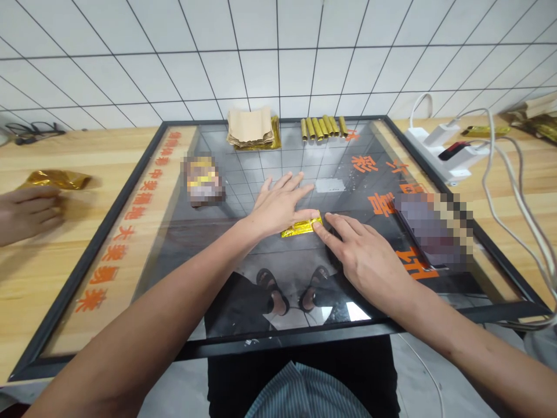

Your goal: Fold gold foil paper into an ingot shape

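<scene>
A small folded gold foil packet [301, 227] lies flat on the glass tabletop [278, 255], between my hands. My left hand [278, 206] rests on the glass with its fingers spread, the thumb reaching along the packet's upper edge. My right hand [361, 255] sits to the right, its fingertips pressing on the packet's right end. Neither hand lifts it. Beyond them stand several gold foil rolls [322, 126] in a row and a stack of tan paper sheets [250, 128] on gold foil.
A co-worker's hand [26, 212] at far left holds crumpled gold foil [54, 179] on the wooden table [73, 151]. Two pixelated objects [203, 181] [433, 229] lie on the glass. A white power strip [435, 154] and loose cables lie at right.
</scene>
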Demonstrator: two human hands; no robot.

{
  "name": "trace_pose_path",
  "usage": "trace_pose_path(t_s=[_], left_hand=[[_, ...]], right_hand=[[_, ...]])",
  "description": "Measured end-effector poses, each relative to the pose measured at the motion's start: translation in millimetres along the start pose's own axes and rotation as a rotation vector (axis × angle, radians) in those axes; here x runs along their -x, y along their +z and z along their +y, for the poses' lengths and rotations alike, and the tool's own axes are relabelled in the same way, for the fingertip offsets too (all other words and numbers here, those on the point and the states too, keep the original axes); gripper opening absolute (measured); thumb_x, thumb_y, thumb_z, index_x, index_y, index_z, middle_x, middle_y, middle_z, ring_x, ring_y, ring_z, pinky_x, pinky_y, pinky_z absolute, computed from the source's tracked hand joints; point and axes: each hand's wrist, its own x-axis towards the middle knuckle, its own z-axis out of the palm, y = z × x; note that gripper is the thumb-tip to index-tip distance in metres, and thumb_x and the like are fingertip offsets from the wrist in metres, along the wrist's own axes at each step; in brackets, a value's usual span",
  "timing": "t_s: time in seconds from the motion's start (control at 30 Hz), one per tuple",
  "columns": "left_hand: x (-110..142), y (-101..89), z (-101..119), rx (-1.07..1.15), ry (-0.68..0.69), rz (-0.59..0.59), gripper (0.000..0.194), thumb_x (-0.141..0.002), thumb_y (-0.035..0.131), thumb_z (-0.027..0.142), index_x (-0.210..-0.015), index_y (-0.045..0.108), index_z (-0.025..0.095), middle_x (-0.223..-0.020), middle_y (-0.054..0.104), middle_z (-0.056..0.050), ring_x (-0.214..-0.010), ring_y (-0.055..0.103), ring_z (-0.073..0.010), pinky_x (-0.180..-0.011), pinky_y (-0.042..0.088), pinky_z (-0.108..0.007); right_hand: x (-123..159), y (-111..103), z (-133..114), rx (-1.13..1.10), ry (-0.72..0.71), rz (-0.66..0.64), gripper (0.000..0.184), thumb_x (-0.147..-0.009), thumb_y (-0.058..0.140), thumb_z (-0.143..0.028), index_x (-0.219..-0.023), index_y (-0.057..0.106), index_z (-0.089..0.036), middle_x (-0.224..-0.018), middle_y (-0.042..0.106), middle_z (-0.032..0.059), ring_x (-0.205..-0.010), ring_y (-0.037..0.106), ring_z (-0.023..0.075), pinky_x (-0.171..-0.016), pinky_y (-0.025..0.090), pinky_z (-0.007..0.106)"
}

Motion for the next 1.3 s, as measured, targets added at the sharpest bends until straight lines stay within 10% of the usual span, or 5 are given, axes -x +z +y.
trace_pose_path(t_s=[0.47,0.73,1.3], left_hand=[[-1,-0.8,5,0.009,-0.018,0.006,0.069,-0.105,0.051,0.07,-0.164,0.049,0.034,-0.183,0.024,-0.003,-0.17,0.02,-0.0323,-0.136,0.013,-0.068],[0,-3.0,6,0.0,-0.006,0.003,0.071,-0.104,0.052,0.072,-0.164,0.049,0.033,-0.183,0.025,-0.006,-0.17,0.02,-0.0343,-0.135,0.014,-0.068],[4,-1.2,11,-0.064,0.007,0.039,0.065,-0.106,0.053,0.067,-0.162,0.051,0.033,-0.181,0.03,-0.005,-0.167,0.027,-0.0361,-0.133,0.021,-0.07]], right_hand=[[1,-1,-1,-0.228,-0.014,0.214,0.062,-0.098,0.041,0.001,-0.156,0.056,-0.016,-0.155,0.064,0.0169,-0.135,0.065,0.0307,-0.105,0.06,0.051],[-24,3,-34,-0.111,-0.157,0.136,0.05,-0.103,0.045,-0.008,-0.151,0.061,-0.008,-0.148,0.066,0.0202,-0.129,0.063,0.0349,-0.101,0.056,0.05],[-15,2,-25,-0.259,-0.125,0.159,0.038,-0.11,0.048,-0.019,-0.142,0.068,-0.017,-0.135,0.072,0.0153,-0.121,0.066,0.0315,-0.098,0.057,0.049]])
